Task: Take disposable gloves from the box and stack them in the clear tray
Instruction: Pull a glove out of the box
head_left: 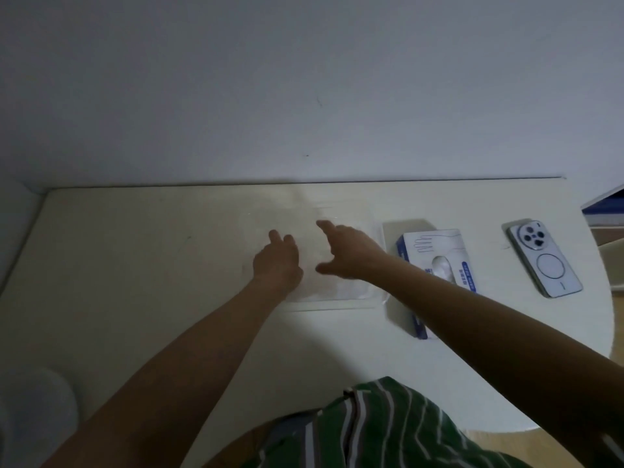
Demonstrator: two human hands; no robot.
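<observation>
A clear tray (332, 304) lies flat in the middle of the white table, hard to make out, with thin transparent gloves (341, 288) spread inside it. My left hand (277, 261) rests flat on the gloves at the tray's left side, fingers stretched forward. Over the tray's right half my right hand (347, 253) is spread, index finger pointing away and thumb out to the left; it holds nothing that I can see. The blue and white glove box (435, 261) stands just right of the tray, a glove poking from its oval opening, partly hidden by my right forearm.
A white phone (545, 261) lies face down at the right of the table (135, 265). The wall runs along the table's far edge. The table's right edge is rounded. A pale blurred object (37, 410) sits at the lower left.
</observation>
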